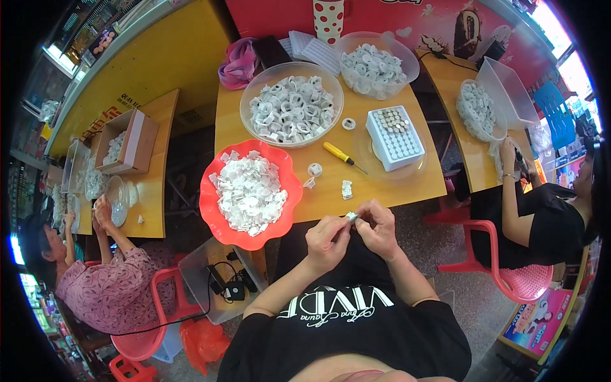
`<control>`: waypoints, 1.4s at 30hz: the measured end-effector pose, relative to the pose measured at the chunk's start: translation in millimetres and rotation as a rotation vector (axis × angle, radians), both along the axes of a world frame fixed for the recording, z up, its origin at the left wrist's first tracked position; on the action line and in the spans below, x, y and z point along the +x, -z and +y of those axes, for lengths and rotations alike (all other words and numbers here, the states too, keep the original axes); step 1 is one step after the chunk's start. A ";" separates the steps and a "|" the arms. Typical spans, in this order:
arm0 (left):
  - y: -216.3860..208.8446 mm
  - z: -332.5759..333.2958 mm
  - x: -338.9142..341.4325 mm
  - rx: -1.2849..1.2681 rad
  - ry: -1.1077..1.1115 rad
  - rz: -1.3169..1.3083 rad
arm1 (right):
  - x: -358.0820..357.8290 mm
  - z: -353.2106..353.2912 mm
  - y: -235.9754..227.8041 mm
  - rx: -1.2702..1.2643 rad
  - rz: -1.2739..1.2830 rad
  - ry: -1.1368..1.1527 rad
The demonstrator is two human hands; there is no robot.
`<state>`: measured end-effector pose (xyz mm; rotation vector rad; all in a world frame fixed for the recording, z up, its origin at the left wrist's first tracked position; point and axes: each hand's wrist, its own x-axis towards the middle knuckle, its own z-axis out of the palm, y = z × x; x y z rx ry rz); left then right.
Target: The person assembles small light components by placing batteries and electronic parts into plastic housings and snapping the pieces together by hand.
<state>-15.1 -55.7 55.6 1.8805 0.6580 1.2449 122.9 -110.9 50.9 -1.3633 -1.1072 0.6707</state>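
Note:
Both my hands meet just off the table's near edge, pinching one small white plastic part (351, 216) between them. My left hand (328, 240) has its fingers closed on the part's left side; my right hand (377, 228) grips the other side. Most of the part is hidden by fingertips. Close by on the table lie a white plastic piece (347, 189), a round white piece (315, 169) and a yellow-handled screwdriver (338, 153). To the left, a red scalloped bowl (294, 184) is heaped with small white parts.
Behind stand two clear bowls (338, 102) (412, 73) of round white parts. A white block tray (402, 159) holds rows of small discs. Pink cloth (239, 63) lies at the back left. People work at side tables left and right. A clear bin (219, 305) with black adapters sits lower left.

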 end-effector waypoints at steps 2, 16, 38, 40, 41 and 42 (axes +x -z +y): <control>0.0 -1.0 -0.8 0.005 0.003 -0.001 | 0.8 0.1 2.9 0.016 -0.004 -0.005; 2.4 -1.9 -5.4 0.098 0.017 -0.031 | 0.8 -2.5 -5.3 0.147 -0.075 -0.062; 6.7 -2.8 -7.1 0.049 0.022 -0.075 | 2.7 -7.7 -7.9 0.216 -0.128 -0.125; 6.3 -3.0 -7.3 0.066 0.024 -0.078 | 4.0 -7.2 -8.9 0.236 -0.141 -0.120; 5.1 -3.3 -7.1 0.080 0.036 -0.080 | 6.5 -7.5 -8.5 0.242 -0.158 -0.142; 4.3 -3.5 -6.8 0.093 0.048 -0.082 | 7.8 -7.7 -8.4 0.249 -0.176 -0.164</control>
